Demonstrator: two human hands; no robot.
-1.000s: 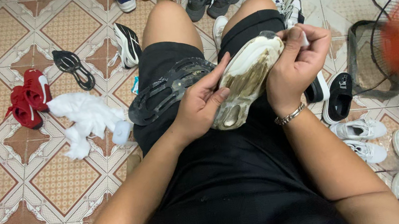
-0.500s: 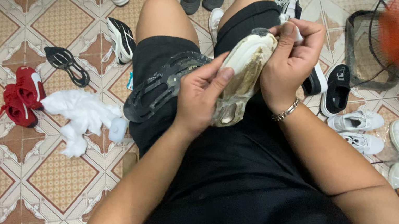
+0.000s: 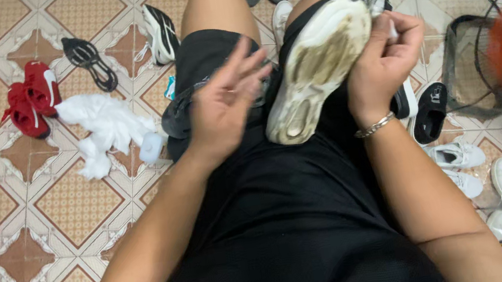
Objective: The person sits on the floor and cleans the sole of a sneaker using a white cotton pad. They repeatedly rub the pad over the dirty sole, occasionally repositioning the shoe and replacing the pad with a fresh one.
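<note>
On a patterned tile floor [image 3: 75, 207], the left hand [image 3: 222, 102] (fingers now spread) has lifted off the dirty-soled shoe [image 3: 316, 65], which the right hand [image 3: 382, 62] grips

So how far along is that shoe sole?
Nothing looks finished: the sole is still stained brown. In hand: right hand grips the shoe sole-up on the lap, left hand open beside it. Left: the dirt on the sole, and other shoes on the floor.

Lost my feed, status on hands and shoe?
Right hand grips the dirty-soled shoe, sole up. Left hand open beside it, blurred. Dark shoe on lap.
</note>
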